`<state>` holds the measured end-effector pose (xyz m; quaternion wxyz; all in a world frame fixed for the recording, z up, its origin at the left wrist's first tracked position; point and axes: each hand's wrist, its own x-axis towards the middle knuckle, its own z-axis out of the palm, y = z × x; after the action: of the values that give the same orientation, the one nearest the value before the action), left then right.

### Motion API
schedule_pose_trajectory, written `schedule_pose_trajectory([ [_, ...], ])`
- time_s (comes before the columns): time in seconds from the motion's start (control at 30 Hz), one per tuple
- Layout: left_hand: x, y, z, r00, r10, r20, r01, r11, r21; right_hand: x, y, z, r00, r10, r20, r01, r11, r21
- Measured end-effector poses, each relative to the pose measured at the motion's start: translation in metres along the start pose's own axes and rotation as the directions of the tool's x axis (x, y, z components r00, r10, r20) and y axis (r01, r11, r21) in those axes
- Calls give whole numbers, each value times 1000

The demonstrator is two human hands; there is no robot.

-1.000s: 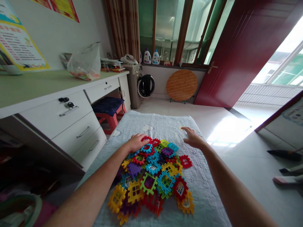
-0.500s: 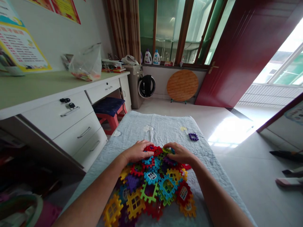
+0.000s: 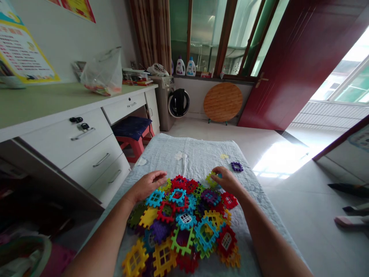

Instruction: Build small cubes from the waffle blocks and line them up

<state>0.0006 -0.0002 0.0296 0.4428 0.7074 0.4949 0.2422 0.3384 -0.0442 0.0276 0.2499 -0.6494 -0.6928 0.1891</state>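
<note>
A heap of interlocking plastic building tiles (image 3: 186, 220) in red, yellow, blue, purple and green covers the near part of the cloth-covered table (image 3: 198, 154). At the heap's left edge is my left hand (image 3: 147, 185), its fingers stretched out and the thumb apart, with nothing in it. A blue tile (image 3: 155, 198) and a lime-green tile lie just beside it. At the heap's far right, my right hand (image 3: 227, 180) pinches a lime-green tile (image 3: 211, 179), partly hidden by the fingers. A red tile (image 3: 229, 200) lies beneath that wrist.
A single purple tile (image 3: 236, 166) lies apart near the table's right edge. To the left stands a white desk (image 3: 83, 142) with drawers and a plastic bag (image 3: 105, 75) on top. A stool (image 3: 133, 129) with a dark cushion sits under the desk.
My hands have moved apart, the left one leftward and the right one rightward, away from the heap's top. The right hand now has a lime-green tile clear of the heap.
</note>
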Motion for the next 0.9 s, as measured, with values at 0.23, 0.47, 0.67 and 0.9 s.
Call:
schedule_pose_trajectory([
  [0.23,9,-14,3,1000,22,3,-21,976,-217,-3,-15,-1,944,-168,-283,59,932,-357],
  [0.47,12,-19,8,997,54,-63,-65,978,-196,0,1,-13,995,8,-104,-46,930,-365],
  [0.67,16,-24,7,993,56,-105,-74,981,-179,1,22,-24,986,89,142,-49,962,-267],
  [0.9,18,-29,8,993,69,-91,-89,970,-228,-1,9,-26,988,36,147,8,958,-285],
])
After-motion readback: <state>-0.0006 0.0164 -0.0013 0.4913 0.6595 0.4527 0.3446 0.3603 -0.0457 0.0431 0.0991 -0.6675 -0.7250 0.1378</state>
